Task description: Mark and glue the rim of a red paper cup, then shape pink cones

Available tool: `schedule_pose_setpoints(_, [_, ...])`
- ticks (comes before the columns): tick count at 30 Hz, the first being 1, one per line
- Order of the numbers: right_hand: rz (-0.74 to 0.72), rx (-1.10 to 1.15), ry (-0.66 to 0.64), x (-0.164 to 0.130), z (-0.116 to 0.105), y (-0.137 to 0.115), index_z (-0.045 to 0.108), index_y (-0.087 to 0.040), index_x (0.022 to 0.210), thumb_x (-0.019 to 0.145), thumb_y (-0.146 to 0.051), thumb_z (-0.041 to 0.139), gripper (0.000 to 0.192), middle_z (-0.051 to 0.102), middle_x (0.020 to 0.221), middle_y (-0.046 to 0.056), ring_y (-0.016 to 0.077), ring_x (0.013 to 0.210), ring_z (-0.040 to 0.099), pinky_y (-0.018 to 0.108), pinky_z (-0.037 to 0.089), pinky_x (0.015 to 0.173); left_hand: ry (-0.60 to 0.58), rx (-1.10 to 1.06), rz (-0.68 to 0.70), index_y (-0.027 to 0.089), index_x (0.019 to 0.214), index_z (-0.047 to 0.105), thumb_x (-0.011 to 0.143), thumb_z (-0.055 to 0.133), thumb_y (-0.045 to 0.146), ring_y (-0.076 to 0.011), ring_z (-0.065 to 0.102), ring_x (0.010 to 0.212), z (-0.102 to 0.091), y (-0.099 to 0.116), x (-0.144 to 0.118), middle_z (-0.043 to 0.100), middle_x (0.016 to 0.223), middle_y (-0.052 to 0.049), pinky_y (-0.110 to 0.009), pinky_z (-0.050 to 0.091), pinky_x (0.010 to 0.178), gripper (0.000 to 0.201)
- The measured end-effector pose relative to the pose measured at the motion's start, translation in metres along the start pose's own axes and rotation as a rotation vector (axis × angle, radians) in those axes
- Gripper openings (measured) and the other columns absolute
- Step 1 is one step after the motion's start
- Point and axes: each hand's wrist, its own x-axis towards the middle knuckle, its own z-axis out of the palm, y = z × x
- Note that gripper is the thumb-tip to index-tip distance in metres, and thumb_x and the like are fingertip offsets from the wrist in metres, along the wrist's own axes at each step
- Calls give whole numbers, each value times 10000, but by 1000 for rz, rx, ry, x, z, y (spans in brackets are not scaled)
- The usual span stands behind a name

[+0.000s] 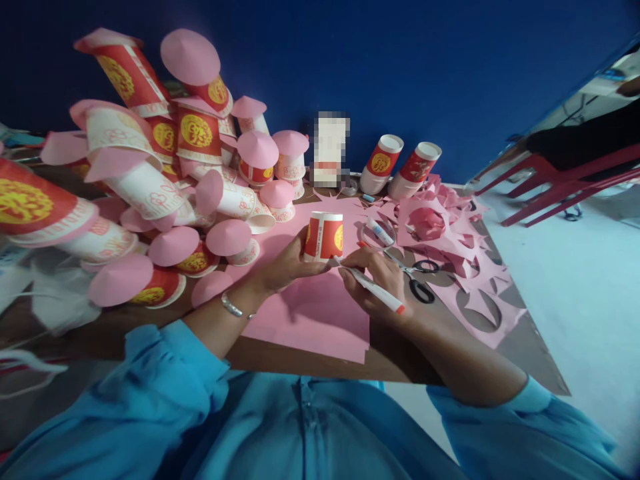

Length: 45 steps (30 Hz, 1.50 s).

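My left hand (295,257) grips a red and white paper cup (324,233) with yellow print, above the stacked pink paper sheets (310,313). My right hand (377,280) is closed round a slim white pen-like tool (375,288) with a red end. Its tip meets the lower edge of the cup, near my left thumb; whether it is a pen or a cutter I cannot tell. Just beyond my right hand lie scissors (423,280) with black handles and a white glue stick (380,232) beside a roll of clear tape (367,237).
Several paper cups with pink cone tops (257,148) are heaped on the left. Two stacks of cups (383,163) stand by the blue wall (440,73). Cut pink paper scraps (465,260) cover the table's right side. Beyond, a person sits on a red chair (575,163).
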Motion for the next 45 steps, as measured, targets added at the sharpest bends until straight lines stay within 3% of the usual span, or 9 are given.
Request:
schedule_pose_setpoints(8, [19,30,-65,0,-4,-3,630,-235,928,985,-183,649,80,730,725,-13,127,569,671,238,525,571,-15,-37,-8,231,1323,593,755,964,290,-235,731,1053,-6,-6,0,744,1145,-60,-383,581,928,681])
schedule_pose_setpoints(16, [-8,55,37,0,-2,1,636,-257,988,972,-174,676,94,745,782,-3,172,621,720,309,580,587,-11,-28,0,245,1335,598,758,965,280,-239,716,1093,-4,-4,0,745,1172,-60,-390,569,965,685])
schedule_pose_setpoints(27, [-15,37,27,4,-2,0,631,-255,996,976,-164,699,115,760,802,-12,154,639,738,285,589,594,7,46,-3,226,1306,589,754,970,350,-221,691,1060,-1,1,0,726,1134,-55,-377,563,944,682])
schedule_pose_setpoints(45, [5,8,8,2,0,2,646,-256,999,984,-170,689,98,770,810,-11,156,664,740,283,586,622,-17,17,-7,225,1338,594,763,962,313,-304,713,1204,-4,-3,-2,756,1260,-105,-449,565,1022,688])
